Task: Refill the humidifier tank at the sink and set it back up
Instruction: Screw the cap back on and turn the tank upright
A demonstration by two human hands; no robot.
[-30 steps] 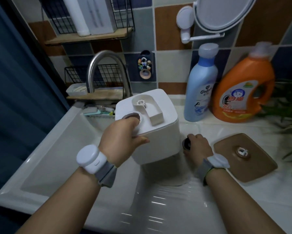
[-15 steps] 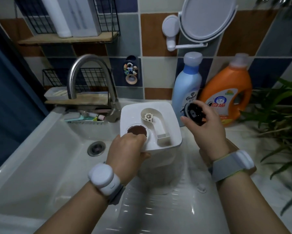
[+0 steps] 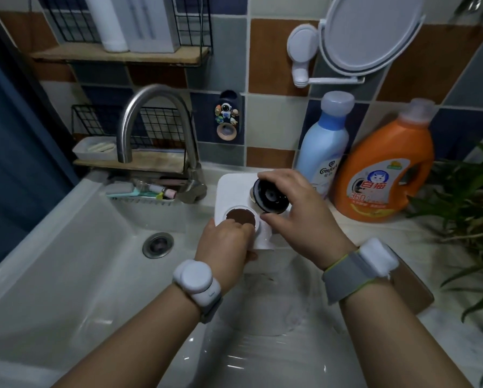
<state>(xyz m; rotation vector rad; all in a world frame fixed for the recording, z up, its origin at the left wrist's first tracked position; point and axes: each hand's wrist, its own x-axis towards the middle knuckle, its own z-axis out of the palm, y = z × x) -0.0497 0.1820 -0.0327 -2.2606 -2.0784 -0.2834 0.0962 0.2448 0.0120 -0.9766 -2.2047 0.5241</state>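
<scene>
At the centre of the frame, I have the humidifier tank (image 3: pixel 236 189) standing on the wet counter (image 3: pixel 262 357) at the sink's (image 3: pixel 67 247) right edge, with its round fill opening (image 3: pixel 240 216) facing up and showing dark inside. My left hand (image 3: pixel 223 245) grips the tank's near corner, fingers curled over the top beside the opening and thumb against the side wall. My right hand (image 3: pixel 299 211) pinches the black round cap (image 3: pixel 269 196) by its rim, holding it tilted just above the tank top, a little up and right of the opening and not yet over it.

I judge the step in hand to be capping the tank; how full it is I cannot tell. The next move calls for bringing the cap down and left until it sits square over the opening, then turning it home while my left hand keeps the tank from twisting on the slick surface.

Upper left of centre stands the faucet (image 3: pixel 153 121), with no water visible at its spout. Blue (image 3: pixel 323 147) and orange (image 3: pixel 385 172) bottles stand at the right, against the tiled wall.
</scene>
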